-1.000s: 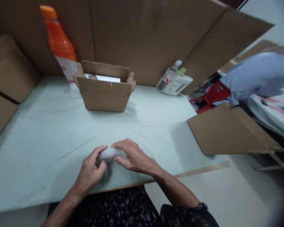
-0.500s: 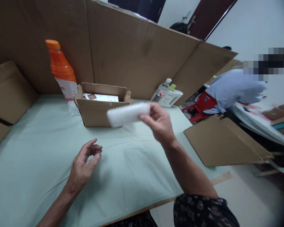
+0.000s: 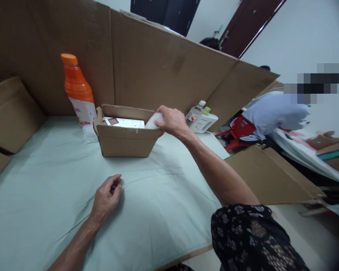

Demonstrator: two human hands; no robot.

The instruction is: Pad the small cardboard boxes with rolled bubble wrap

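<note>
My right hand (image 3: 173,121) grips a white foam-like piece (image 3: 153,121) from above, at the right end of an open cardboard box (image 3: 127,141). The piece is tilted, its lower part hidden behind the box's front wall. Beside it in the same box lies a white printed carton (image 3: 130,123) with a brown patch. My left hand (image 3: 106,197) rests low over the cloth in front of the box, fingers loosely curled and the thumb apart, holding nothing.
Behind the box's left end stands a tall orange bottle (image 3: 79,90) with clear bubble wrap (image 3: 89,134) at its base. A clear bottle (image 3: 194,113) and a white jug (image 3: 206,122) stand right. Cardboard panels (image 3: 172,64) edge the table. Another person in a light shirt (image 3: 274,113) bends at right.
My right hand has carried the white piece away from me and down into the box's right end. My left hand has stayed near the same spot, its fingers slightly more curled.
</note>
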